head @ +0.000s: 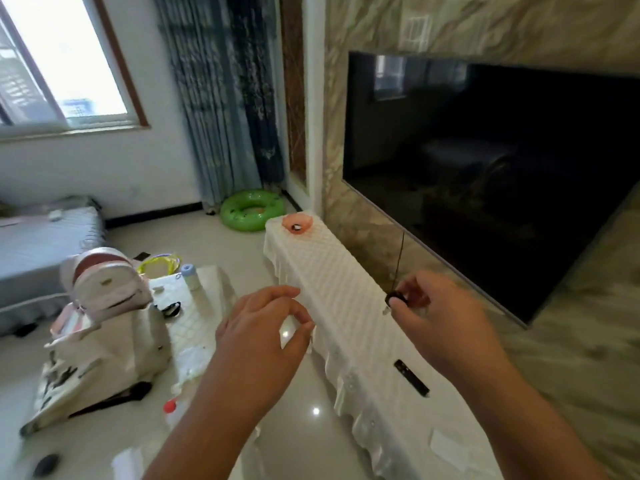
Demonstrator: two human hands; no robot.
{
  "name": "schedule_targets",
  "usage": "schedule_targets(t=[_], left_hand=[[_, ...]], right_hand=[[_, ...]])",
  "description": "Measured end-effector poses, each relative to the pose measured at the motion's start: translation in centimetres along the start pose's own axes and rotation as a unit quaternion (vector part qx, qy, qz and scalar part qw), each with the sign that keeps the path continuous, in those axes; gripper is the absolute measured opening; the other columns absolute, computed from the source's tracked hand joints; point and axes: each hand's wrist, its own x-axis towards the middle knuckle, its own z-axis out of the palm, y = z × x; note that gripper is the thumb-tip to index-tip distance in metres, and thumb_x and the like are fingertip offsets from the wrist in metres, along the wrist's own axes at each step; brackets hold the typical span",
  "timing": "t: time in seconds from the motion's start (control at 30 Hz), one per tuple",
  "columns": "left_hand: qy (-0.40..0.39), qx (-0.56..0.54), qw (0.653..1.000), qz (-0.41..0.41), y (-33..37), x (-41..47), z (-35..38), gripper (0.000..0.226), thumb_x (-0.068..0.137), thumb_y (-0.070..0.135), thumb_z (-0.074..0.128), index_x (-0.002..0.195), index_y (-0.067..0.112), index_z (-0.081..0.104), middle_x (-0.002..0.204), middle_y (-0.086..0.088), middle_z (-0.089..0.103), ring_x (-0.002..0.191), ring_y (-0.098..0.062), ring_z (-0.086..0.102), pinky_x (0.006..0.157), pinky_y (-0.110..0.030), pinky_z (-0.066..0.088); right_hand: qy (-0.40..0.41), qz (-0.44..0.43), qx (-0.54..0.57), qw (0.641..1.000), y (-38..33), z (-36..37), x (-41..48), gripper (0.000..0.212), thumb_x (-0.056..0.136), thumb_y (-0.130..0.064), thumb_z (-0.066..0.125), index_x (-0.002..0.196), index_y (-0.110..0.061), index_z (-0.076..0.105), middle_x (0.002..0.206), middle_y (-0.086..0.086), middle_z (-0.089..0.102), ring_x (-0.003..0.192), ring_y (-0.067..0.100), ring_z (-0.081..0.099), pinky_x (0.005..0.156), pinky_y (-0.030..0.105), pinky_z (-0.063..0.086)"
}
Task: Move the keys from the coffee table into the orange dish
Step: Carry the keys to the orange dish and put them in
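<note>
the orange dish point(297, 221), petal-edged and shallow, sits at the far end of the long tabletop point(349, 306) under a white quilted cloth; a small dark-and-white thing lies in it, too blurred to name. the right hand point(438, 317) pinches the keys point(396, 298), a dark rounded fob with a pale bit below, above the cloth's middle. the left hand point(266, 327) hovers beside it, thumb and forefinger pressed together on nothing visible. a slim black remote point(411, 377) lies nearer. a white backpack point(104, 327) stands on the glossy coffee table point(204, 306).
</note>
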Motion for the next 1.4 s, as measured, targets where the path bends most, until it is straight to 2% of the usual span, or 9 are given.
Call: schedule_targets(t=[0.23,0.5,0.67,0.8,0.9,0.97,1.07,1.23,1.4], left_hand=[[0.031,0.006,0.998,-0.061,-0.8,2.2,1.5,0.006,0.081,0.040,0.067,0.082,0.042,0.061,0.122,0.030,0.052,0.121,-0.003,0.043,0.102,-0.047,0.037],[0.030,0.022,0.995,-0.094,-6.0,8.5,2.7,0.005,0.083,0.041,0.065,0.083,0.042,0.061,0.125,0.028,0.051,0.123,-0.004,0.042,0.102,-0.042,0.036],[0.031,0.020,0.996,-0.078,-10.8,15.6,2.5,0.006,0.082,0.038,0.067,0.084,0.040,0.062,0.128,0.024,0.051,0.127,-0.010,0.040,0.103,-0.044,0.035],[0.041,0.019,0.997,-0.067,-14.3,21.3,1.3,0.004,0.081,0.040,0.065,0.084,0.041,0.062,0.128,0.026,0.049,0.129,-0.008,0.035,0.101,-0.038,0.030],[0.061,0.018,0.996,-0.055,-17.0,24.8,0.2,0.005,0.080,0.039,0.066,0.083,0.040,0.063,0.127,0.024,0.051,0.127,-0.007,0.035,0.098,-0.035,0.030],[0.066,0.020,0.996,-0.060,-18.8,26.7,-0.6,0.007,0.080,0.037,0.068,0.082,0.041,0.062,0.127,0.023,0.053,0.126,-0.008,0.036,0.099,-0.040,0.034],[0.068,0.018,0.995,-0.073,-21.4,28.8,-1.3,0.004,0.080,0.040,0.065,0.082,0.041,0.061,0.128,0.022,0.052,0.128,-0.010,0.035,0.102,-0.047,0.035],[0.075,0.029,0.991,-0.104,-24.9,32.1,-1.4,0.010,0.081,0.038,0.067,0.082,0.043,0.059,0.130,0.025,0.049,0.130,-0.008,0.034,0.104,-0.044,0.033],[0.090,0.058,0.988,-0.113,-27.5,36.3,-1.2,0.012,0.079,0.033,0.072,0.082,0.039,0.062,0.127,0.020,0.054,0.124,-0.012,0.045,0.099,-0.043,0.036]], right_hand=[[-0.076,-0.042,0.007,0.996,1.0,2.8,4.6,0.011,0.087,-0.045,0.065,0.088,-0.041,0.055,0.085,-0.022,0.058,0.078,-0.006,0.053,0.057,0.012,0.033],[-0.100,-0.078,-0.016,0.992,-0.4,8.0,11.8,0.011,0.087,-0.048,0.064,0.090,-0.042,0.056,0.089,-0.027,0.053,0.091,0.002,0.053,0.075,0.027,0.045],[-0.103,-0.085,-0.015,0.991,-3.2,11.4,18.3,0.014,0.085,-0.046,0.067,0.090,-0.042,0.054,0.125,-0.020,0.055,0.118,0.006,0.049,0.101,0.037,0.043],[-0.093,-0.089,-0.009,0.992,-6.4,14.0,23.6,0.015,0.085,-0.044,0.067,0.088,-0.042,0.053,0.140,-0.019,0.046,0.128,0.007,0.043,0.105,0.045,0.041],[-0.083,-0.098,-0.002,0.992,-8.8,16.3,26.9,0.015,0.084,-0.044,0.068,0.088,-0.042,0.054,0.143,-0.019,0.044,0.130,0.007,0.042,0.104,0.045,0.041],[-0.087,-0.104,-0.001,0.991,-10.2,18.0,28.8,0.016,0.084,-0.045,0.069,0.087,-0.043,0.053,0.145,-0.019,0.042,0.132,0.007,0.040,0.106,0.045,0.041],[-0.096,-0.111,-0.003,0.989,-11.7,20.3,31.2,0.015,0.084,-0.046,0.068,0.086,-0.043,0.054,0.147,-0.019,0.041,0.133,0.007,0.039,0.108,0.035,0.035],[-0.121,-0.131,0.010,0.984,-13.1,24.0,35.9,0.014,0.083,-0.045,0.069,0.085,-0.042,0.055,0.147,-0.020,0.041,0.134,0.005,0.036,0.107,0.030,0.027],[-0.136,-0.161,0.042,0.977,-14.3,27.5,42.2,0.015,0.083,-0.042,0.072,0.085,-0.039,0.057,0.145,-0.016,0.045,0.133,0.006,0.038,0.104,0.025,0.024]])
